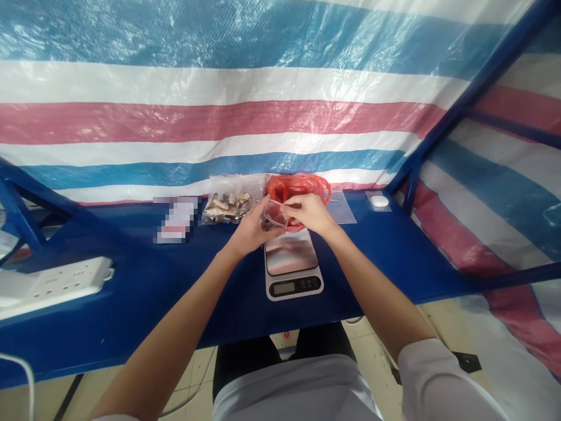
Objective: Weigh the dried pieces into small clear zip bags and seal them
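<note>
A small clear plastic container (276, 214) is held up over the back of the kitchen scale (293, 257). My left hand (254, 227) wraps round its left side and underneath. At its right edge, my right hand (308, 211) pinches with thumb and forefinger; whether anything small sits between those fingertips is hidden. Behind both hands lies a red plastic bag (302, 185), open and crumpled. To the left is a clear zip bag (228, 202) of brownish, dried-looking pieces. The scale has a shiny plate, and no digits can be read on its display.
A flat clear bag (344, 209) lies right of the red bag, with a white round object (379, 202) farther right. A blurred slip (177, 219) and a white power strip (72, 280) lie left on the blue table (166, 298). Striped sheeting (219, 123) rises behind.
</note>
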A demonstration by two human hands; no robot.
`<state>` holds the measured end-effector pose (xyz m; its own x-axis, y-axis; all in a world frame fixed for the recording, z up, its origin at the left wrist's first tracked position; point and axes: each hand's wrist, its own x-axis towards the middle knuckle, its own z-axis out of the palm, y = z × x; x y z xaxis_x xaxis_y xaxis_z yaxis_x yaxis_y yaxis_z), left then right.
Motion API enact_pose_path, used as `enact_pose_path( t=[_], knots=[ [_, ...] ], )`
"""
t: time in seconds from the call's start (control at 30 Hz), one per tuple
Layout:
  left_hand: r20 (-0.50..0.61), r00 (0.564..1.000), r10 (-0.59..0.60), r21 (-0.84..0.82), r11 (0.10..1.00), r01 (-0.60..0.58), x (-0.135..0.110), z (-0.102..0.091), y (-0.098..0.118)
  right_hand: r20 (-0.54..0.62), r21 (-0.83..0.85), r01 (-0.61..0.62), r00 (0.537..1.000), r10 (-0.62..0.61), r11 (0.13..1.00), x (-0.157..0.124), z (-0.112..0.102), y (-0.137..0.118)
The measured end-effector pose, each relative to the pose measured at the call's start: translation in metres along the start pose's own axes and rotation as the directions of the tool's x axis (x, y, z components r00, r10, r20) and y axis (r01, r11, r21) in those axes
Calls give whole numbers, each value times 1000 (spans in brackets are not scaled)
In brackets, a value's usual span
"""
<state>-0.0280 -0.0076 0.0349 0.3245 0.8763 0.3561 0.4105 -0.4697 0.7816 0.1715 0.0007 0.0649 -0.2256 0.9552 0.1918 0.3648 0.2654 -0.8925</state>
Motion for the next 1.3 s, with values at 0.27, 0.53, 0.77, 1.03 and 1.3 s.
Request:
enact_pose_path(
  t=[0.27, 0.53, 0.77, 1.03, 1.3],
  knots=[
    [-62, 998, -3, -11, 1000, 2, 2, -7, -2, 20, 232, -6, 1000, 2, 973, 5, -5, -1],
    [197, 976, -90, -15, 995, 95, 19, -33, -3, -27, 376, 47, 999, -39, 925, 19, -33, -24],
    [165, 961, -223, -416, 868, 273, 28, -15, 9, -166, 442, 106, 985, -34, 891, 30, -50, -6],
    [2, 950, -312, -644, 726, 240, 57, 6, 34, -356, 334, 110, 934, 17, 936, 39, -76, 25],
    [-24, 948, -316, -457, 847, 271, 103, 6, 60, -534, 332, 140, 843, 63, 933, 36, -103, 40]
  ],
)
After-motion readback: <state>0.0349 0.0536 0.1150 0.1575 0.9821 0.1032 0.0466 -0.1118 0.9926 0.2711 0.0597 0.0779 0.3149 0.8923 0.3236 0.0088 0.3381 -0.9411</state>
